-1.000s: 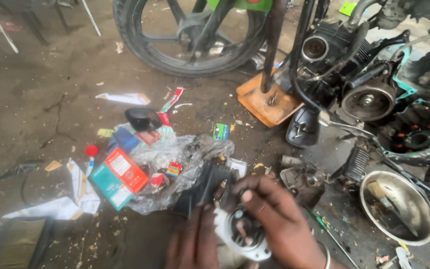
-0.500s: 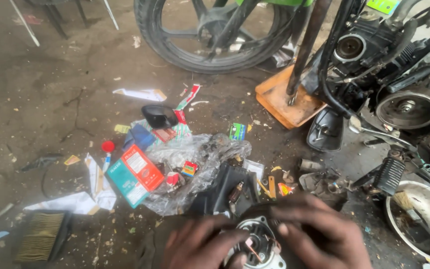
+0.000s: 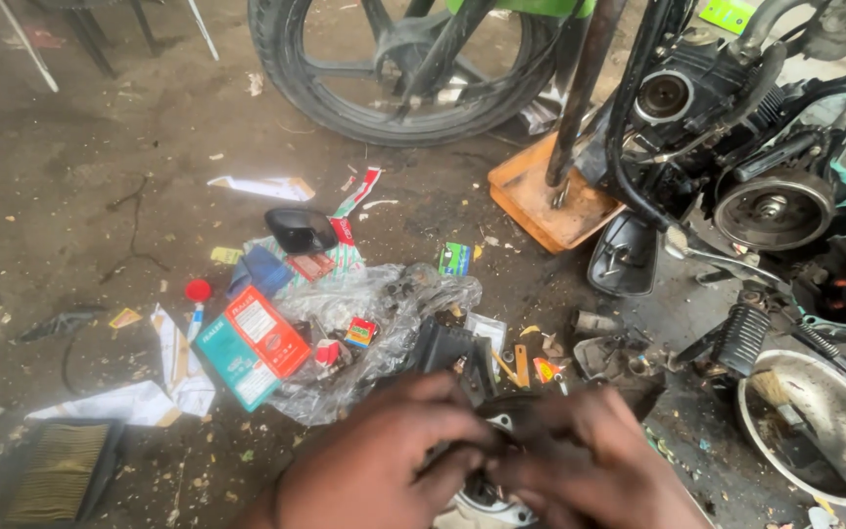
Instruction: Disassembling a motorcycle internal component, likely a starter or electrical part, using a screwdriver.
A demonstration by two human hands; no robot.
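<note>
Both of my hands are at the bottom centre, closed around a round metal engine part (image 3: 487, 502) with a pale rim and dark middle. My left hand (image 3: 384, 465) grips its left side and my right hand (image 3: 594, 460) covers its top and right side. Most of the part is hidden under my fingers. Just beyond my hands lie a crumpled clear plastic bag (image 3: 384, 313) and a black part (image 3: 447, 348) on the oily ground.
A motorcycle wheel (image 3: 394, 69) stands at the top, the stripped engine (image 3: 736, 147) at the right. An orange tray (image 3: 550, 211), a metal bowl (image 3: 815, 431), a red and teal box (image 3: 252, 343), an air filter (image 3: 56, 470) and scattered small packets lie around.
The view has shifted, so the floor items sit further right and the wheel more central. My hands have closed more tightly over the round part, hiding more of it.
</note>
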